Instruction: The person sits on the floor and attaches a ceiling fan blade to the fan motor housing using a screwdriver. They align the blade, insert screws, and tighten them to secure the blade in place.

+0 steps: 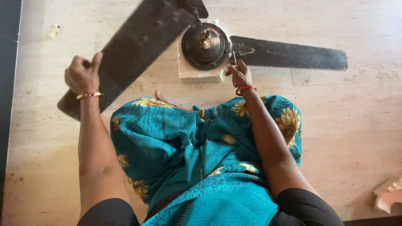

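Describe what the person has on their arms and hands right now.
Both forearms are bare. The left hand has a thin gold bangle at the wrist; the right hand has red bangles. Short black sleeves cover both upper arms. No gloves or rings visible.

- Black fan blades [289, 54], dusty grey in patches.
- Teal cloth [188, 150] with yellow sunflowers.
- Red bangle [246, 88]; gold bangle [88, 95].
- Cream marble floor [343, 125], perhaps faintly veined.

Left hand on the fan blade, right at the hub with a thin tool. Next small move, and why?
Probably keep the left hand steadying the dark blade while the right hand turns the thin tool at the motor hub; its tip sits where blade bracket meets hub.
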